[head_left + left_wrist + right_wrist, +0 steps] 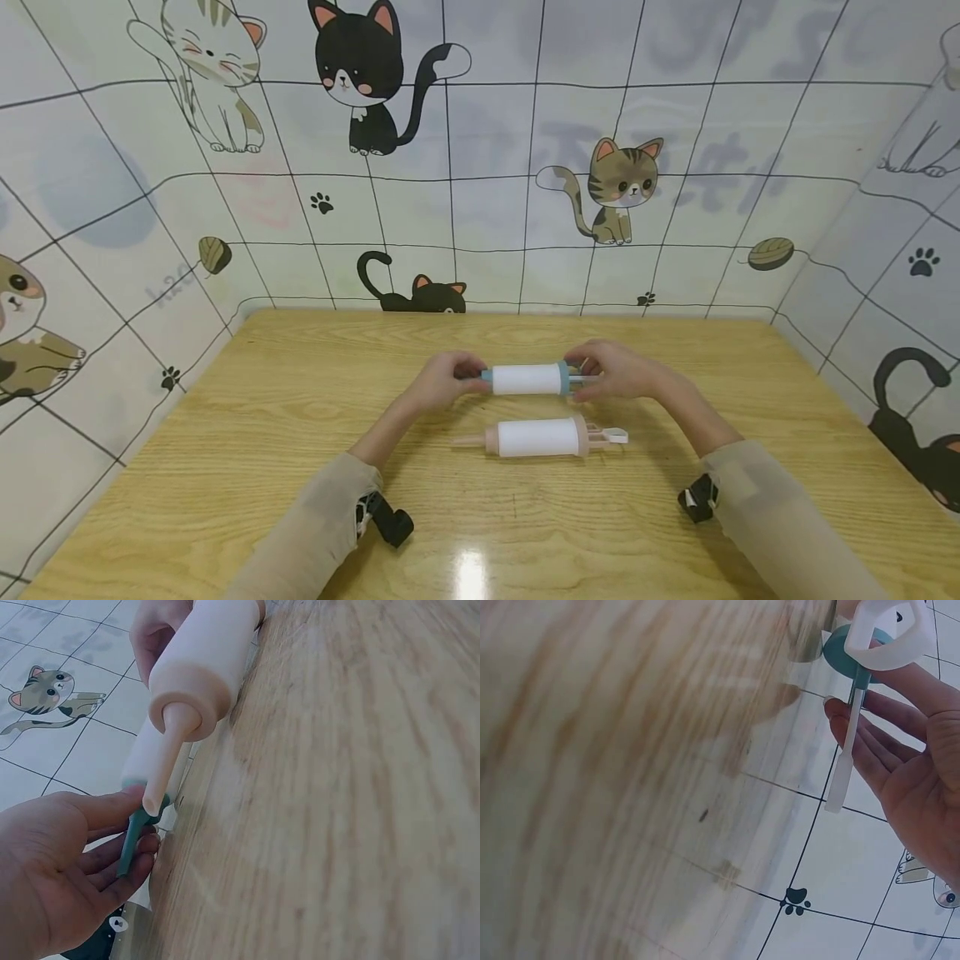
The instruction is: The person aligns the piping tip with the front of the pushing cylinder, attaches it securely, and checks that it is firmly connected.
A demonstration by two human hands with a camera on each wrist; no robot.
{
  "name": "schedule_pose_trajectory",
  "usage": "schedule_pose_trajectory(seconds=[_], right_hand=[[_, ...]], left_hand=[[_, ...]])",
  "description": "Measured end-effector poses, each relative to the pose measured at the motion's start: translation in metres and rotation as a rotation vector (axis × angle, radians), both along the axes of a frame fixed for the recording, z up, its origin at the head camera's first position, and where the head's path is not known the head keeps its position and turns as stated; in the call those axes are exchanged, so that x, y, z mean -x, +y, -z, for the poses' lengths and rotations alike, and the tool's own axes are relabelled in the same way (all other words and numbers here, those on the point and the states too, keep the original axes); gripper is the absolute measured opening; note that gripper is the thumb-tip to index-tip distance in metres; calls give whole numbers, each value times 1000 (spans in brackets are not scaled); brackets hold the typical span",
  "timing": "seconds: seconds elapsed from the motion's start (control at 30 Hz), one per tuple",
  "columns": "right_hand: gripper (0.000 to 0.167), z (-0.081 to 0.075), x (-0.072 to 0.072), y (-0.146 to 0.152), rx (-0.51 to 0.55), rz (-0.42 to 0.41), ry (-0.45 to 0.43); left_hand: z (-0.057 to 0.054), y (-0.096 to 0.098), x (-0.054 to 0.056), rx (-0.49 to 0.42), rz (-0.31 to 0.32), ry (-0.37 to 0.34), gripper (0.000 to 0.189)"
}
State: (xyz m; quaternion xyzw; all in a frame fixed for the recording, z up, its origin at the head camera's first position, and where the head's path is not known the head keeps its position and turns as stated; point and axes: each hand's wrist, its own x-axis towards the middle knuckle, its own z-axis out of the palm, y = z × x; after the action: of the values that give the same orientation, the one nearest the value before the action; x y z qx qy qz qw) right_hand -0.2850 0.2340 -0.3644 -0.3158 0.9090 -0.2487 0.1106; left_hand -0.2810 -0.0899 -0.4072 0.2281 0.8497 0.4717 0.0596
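A syringe-like tube with a white barrel and teal ends [527,380] lies across the tabletop between my two hands. At its nozzle end my left hand [444,383] pinches the teal collar, and the thin teal nozzle [129,847] runs down past the fingers in the left wrist view. My right hand [621,372] holds the opposite end, thumb and fingers at the teal flange [840,654]. From there a pale plunger rod [841,780] sticks out beside the palm. Nearer me lies a similar syringe-like tube with pink ends [537,438], touched by neither hand.
The pink-ended tube's nozzle [169,761] points left and its white loop handle [616,436] right. Everything lies on a wooden table [300,500]. A wall covering with cat drawings [487,208] rises behind and at both sides.
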Motion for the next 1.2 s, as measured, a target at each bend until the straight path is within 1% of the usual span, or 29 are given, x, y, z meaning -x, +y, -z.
schedule_pose_trajectory(seconds=[0.1,0.33,0.5,0.6,0.8,0.9,1.03,1.2], right_hand=[[63,0,0,0,-1,1,-7],[69,1,1,1,0,4,-17],[70,0,1,3,10,5,-22],[71,-1,0,3,9,-1,-2],[71,-3,-3,5,10,6,75],[71,-6,-6,6,16,21,89],[70,-9,-12,8,23,49,102],[66,-11,-17,12,30,79,137]], left_hand=[[-1,-1,0,13,8,5,32],[-3,-3,0,12,21,5,34],[-4,-5,0,15,18,5,35],[-3,-7,1,10,15,4,37],[-2,-12,0,-9,15,-1,41],[-2,-15,0,-14,4,5,43],[-3,-17,-2,-17,-18,36,39],[-7,-19,-5,-10,-37,37,40]])
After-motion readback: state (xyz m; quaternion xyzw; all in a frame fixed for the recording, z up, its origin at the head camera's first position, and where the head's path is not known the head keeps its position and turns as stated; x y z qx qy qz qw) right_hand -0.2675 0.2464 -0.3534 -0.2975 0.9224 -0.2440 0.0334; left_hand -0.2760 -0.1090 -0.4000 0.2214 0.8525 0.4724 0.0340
